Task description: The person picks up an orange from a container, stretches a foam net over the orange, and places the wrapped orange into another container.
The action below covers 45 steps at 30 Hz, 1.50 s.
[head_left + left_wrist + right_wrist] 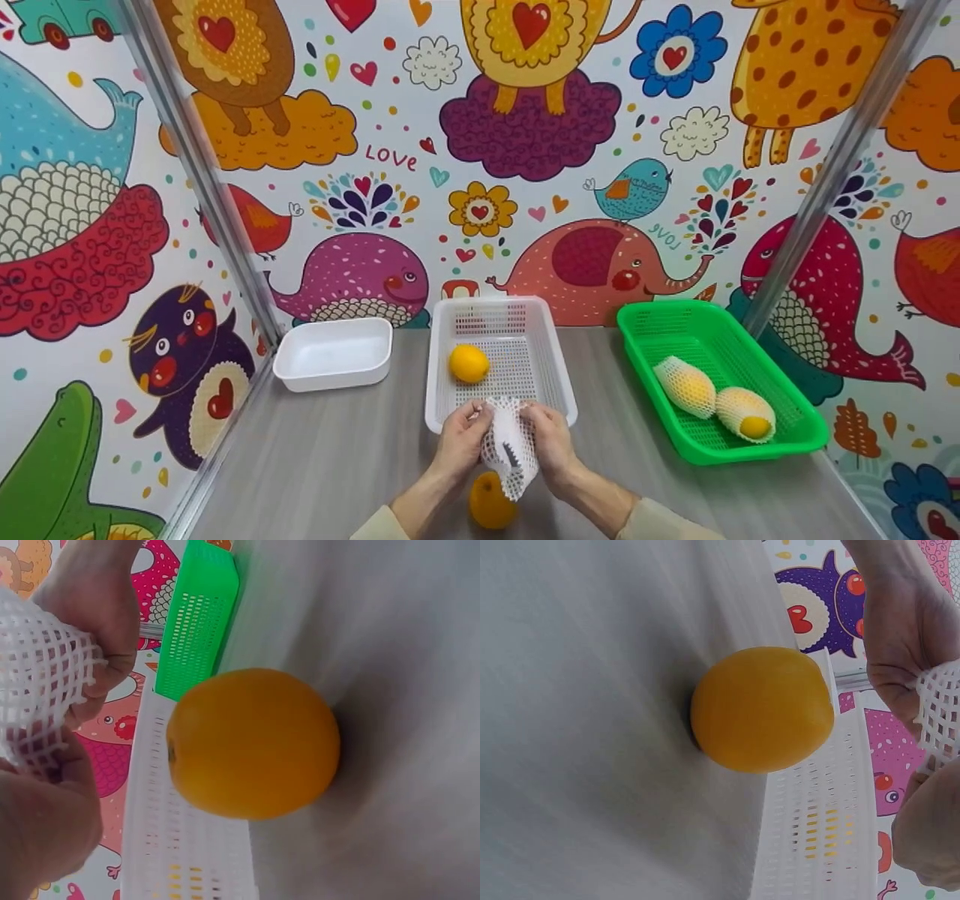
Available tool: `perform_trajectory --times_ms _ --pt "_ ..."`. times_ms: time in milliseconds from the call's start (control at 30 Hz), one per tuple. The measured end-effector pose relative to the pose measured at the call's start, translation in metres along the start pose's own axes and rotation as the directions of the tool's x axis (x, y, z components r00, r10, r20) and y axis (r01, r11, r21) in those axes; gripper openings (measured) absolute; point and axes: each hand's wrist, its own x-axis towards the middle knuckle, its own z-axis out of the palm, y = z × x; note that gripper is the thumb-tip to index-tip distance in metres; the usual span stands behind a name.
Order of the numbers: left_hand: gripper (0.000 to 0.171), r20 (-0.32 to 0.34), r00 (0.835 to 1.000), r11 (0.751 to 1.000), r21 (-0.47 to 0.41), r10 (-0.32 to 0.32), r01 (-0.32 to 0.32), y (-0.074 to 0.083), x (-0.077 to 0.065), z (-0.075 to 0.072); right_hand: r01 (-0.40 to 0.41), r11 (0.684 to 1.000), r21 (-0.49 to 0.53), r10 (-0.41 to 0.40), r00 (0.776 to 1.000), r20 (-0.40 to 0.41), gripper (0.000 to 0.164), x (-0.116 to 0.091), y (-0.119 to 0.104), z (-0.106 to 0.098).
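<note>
A white foam fruit net (510, 450) is held between both hands over the front of the white basket. My left hand (461, 439) pinches one side of its rim, and my right hand (553, 444) pinches the other. The sleeve-shaped net hangs down with no fruit visible in it. Below the hands an orange (491, 501) rests on the table, touched by neither hand; it also shows large in the left wrist view (253, 744) and the right wrist view (763, 709). Another bare orange (469, 364) lies in the white basket (568, 390).
A green basket (750, 453) stands on the right, holding a netted orange (687, 386) and another netted orange (745, 415). A small white tub (333, 375) sits at the back left. Patterned walls with metal posts (847, 165) enclose the grey table (330, 442).
</note>
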Motion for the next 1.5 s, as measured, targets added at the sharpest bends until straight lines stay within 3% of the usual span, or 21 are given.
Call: perform_trajectory --times_ms 267,600,833,1067,1233,1300,1367,1500 --pt "0.024 -0.103 0.995 0.992 0.125 -0.001 0.014 -0.009 -0.009 -0.008 -0.064 0.998 -0.026 0.064 0.998 -0.013 0.024 -0.006 0.009 -0.005" --pt "0.023 -0.186 0.982 0.951 0.308 0.025 0.034 -0.022 -0.019 -0.018 -0.133 0.99 -0.038 0.134 0.991 0.023 0.02 -0.014 0.027 -0.002" --pt "0.023 -0.196 0.977 0.936 0.318 -0.087 0.148 -0.029 -0.027 -0.025 -0.155 0.986 -0.064 0.157 0.987 0.034 0.023 -0.018 0.039 -0.003" --pt "0.022 -0.201 0.978 0.923 0.363 -0.057 0.128 -0.041 -0.03 -0.03 -0.141 0.985 -0.096 0.143 0.99 0.016 0.023 -0.019 0.051 -0.003" --pt "0.018 -0.202 0.979 0.908 0.408 -0.014 0.097 -0.051 -0.031 -0.033 -0.105 0.971 -0.212 0.103 0.994 -0.021 0.025 -0.018 0.06 -0.005" --pt "0.017 -0.199 0.98 0.891 0.448 0.019 0.073 -0.055 -0.032 -0.034 -0.091 0.959 -0.267 0.085 0.996 -0.032 0.025 -0.018 0.065 -0.007" --pt "0.015 -0.193 0.979 0.857 0.513 0.065 0.044 -0.058 -0.032 -0.036 -0.071 0.948 -0.309 0.061 0.997 -0.041 0.024 -0.019 0.069 -0.008" --pt "0.016 -0.176 0.977 0.749 0.662 0.117 0.03 -0.065 -0.031 -0.04 -0.036 0.939 -0.343 0.022 0.999 -0.044 0.022 -0.022 0.077 -0.01"
